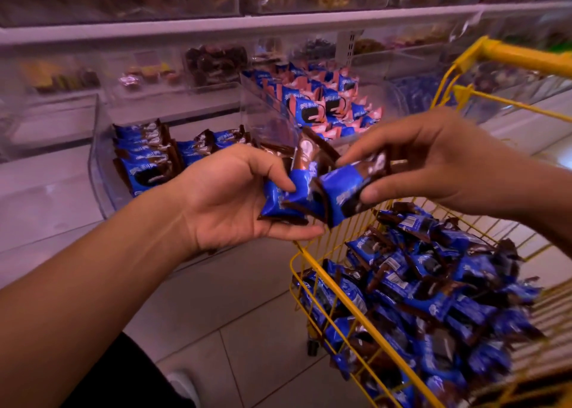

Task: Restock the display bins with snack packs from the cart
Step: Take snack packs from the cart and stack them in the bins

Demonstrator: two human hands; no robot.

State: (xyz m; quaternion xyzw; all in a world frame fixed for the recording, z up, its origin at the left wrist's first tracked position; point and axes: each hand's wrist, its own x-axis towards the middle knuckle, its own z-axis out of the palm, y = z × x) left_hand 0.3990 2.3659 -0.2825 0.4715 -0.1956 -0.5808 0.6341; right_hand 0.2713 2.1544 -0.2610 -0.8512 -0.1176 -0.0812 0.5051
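Left hand [229,200] clutches snack packs [288,197]; right hand [433,166] pinches another pack [349,188].

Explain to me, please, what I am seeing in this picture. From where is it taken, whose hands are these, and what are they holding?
There is only one picture. It comes from a camera worn on a person's head, looking forward and down, so the two arms belong to that person. No machine is involved.

The left hand holds a few blue-and-brown snack packs. The right hand pinches one more such pack, close against the packs in the left hand.

Lower right stands a yellow wire cart, heaped with packs of the same kind. Behind the hands is a clear display bin with some of these packs set in rows. A neighbouring bin holds blue-and-pink packs. Higher shelves carry other goods, too blurred to name.
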